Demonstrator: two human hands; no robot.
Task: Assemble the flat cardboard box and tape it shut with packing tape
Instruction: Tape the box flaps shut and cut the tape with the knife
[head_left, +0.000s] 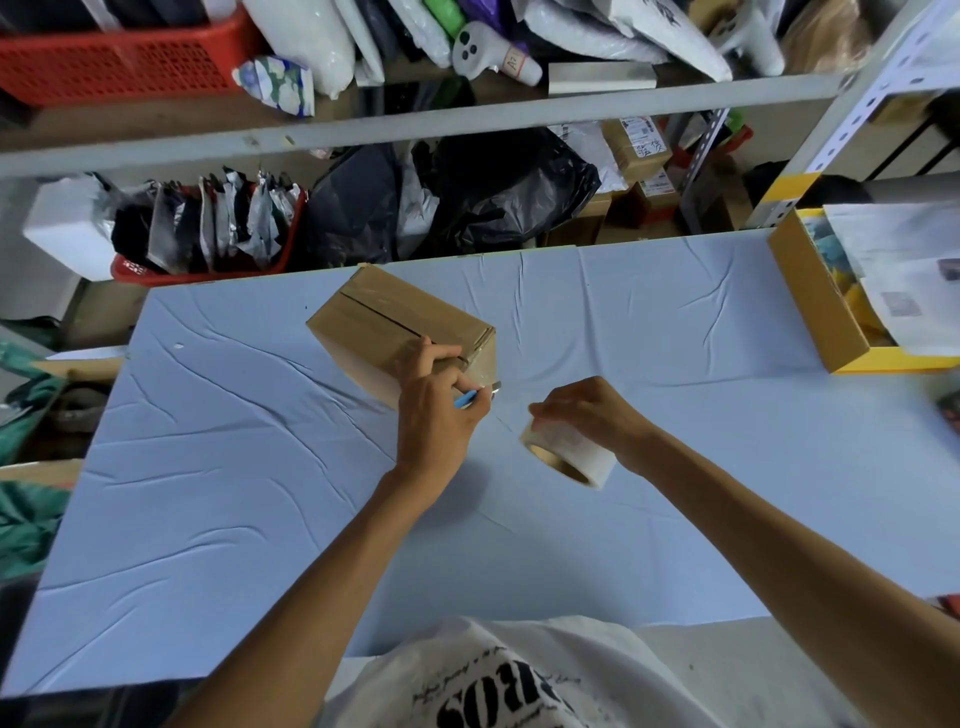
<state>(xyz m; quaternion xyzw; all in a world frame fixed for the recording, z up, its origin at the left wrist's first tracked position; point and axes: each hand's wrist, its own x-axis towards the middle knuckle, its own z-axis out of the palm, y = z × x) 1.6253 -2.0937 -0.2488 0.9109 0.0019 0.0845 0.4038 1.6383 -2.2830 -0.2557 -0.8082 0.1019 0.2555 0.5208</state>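
A small brown cardboard box (384, 322) stands assembled on the blue table (234, 493), its top flaps meeting in a dark seam. Clear tape runs over its near right corner. My left hand (436, 410) rests against that corner and grips a blue-handled cutter (467, 399) whose metal tip points right. To the right, my right hand (587, 410) holds a roll of clear packing tape (569, 452) just above the table. A thin strip of tape stretches from the roll toward the box.
An open yellow-edged carton (821, 306) with papers sits at the table's right. Behind the table stand metal shelves (415, 122) packed with bags, parcels and red baskets (124, 57). Green cloth (26, 519) lies off the left edge.
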